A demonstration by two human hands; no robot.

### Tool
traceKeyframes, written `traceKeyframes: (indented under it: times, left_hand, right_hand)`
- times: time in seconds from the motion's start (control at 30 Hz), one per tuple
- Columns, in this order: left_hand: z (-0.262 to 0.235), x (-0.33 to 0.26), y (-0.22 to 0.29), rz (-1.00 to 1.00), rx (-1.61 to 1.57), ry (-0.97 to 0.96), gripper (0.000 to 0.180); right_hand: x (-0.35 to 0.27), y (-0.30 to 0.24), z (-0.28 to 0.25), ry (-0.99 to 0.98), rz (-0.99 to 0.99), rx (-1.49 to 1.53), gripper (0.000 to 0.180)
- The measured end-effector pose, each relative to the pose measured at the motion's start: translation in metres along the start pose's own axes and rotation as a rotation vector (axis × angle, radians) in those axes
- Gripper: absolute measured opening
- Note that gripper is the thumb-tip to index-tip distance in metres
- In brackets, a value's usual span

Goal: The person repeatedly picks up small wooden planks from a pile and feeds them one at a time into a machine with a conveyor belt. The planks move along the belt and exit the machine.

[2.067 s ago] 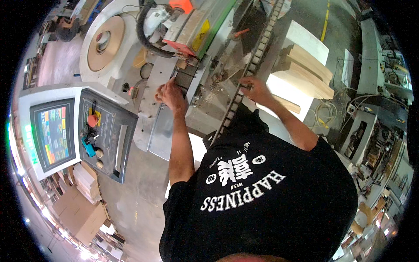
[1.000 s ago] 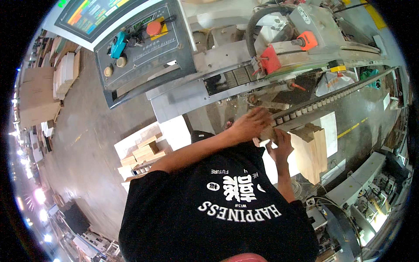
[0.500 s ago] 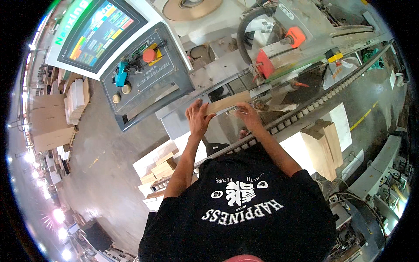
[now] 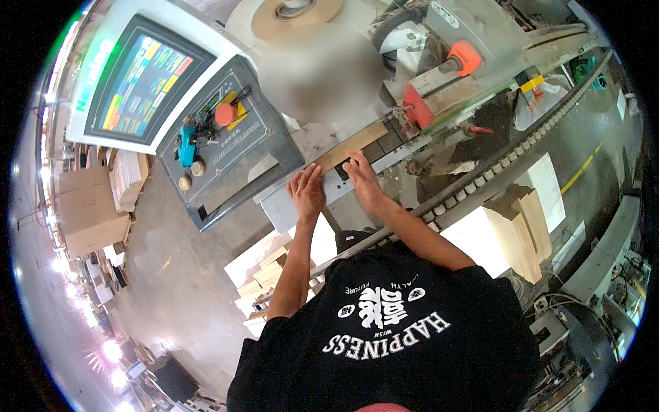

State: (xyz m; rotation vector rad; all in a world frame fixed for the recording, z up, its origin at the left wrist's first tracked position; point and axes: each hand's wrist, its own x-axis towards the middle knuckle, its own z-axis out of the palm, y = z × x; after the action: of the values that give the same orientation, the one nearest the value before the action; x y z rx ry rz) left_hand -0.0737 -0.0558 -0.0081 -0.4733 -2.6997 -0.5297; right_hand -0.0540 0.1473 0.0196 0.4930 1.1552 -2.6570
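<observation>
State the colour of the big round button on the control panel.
Red: the round button sits on a yellow patch on the grey control panel, clearest in the head view.

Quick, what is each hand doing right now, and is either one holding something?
Left hand: open, flat on the wooden strip.
Right hand: open, fingers resting on the same strip; not gripping it.
</observation>
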Motion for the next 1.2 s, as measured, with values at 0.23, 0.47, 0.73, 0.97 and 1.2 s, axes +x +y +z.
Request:
traceKeyframes:
  times: [0.23,0.47,0.73,0.97,1.2]
  left_hand:
    - [-0.025,0.008,-0.006,0.006,0.023,-0.193,0.039]
    - [0.000,0.016,0.013,-0.007,0.062,-0.200,0.045]
    - [0.014,0.046,0.057,0.070,-0.017,-0.238,0.057]
    - [0.040,0.081,0.112,0.074,-0.053,-0.248,0.041]
    - [0.048,0.086,0.123,0.022,-0.111,-0.058,0.022]
  right_hand:
    - [0.002,0.009,-0.001,-0.052,-0.094,0.011,0.079]
    - [0.005,0.000,-0.015,0.007,-0.198,0.064,0.059]
    - [0.030,-0.009,-0.073,0.095,-0.310,-0.130,0.059]
    - [0.005,-0.046,-0.078,0.102,-0.232,-0.312,0.059]
    - [-0.063,-0.019,-0.174,-0.027,-0.623,-1.395,0.039]
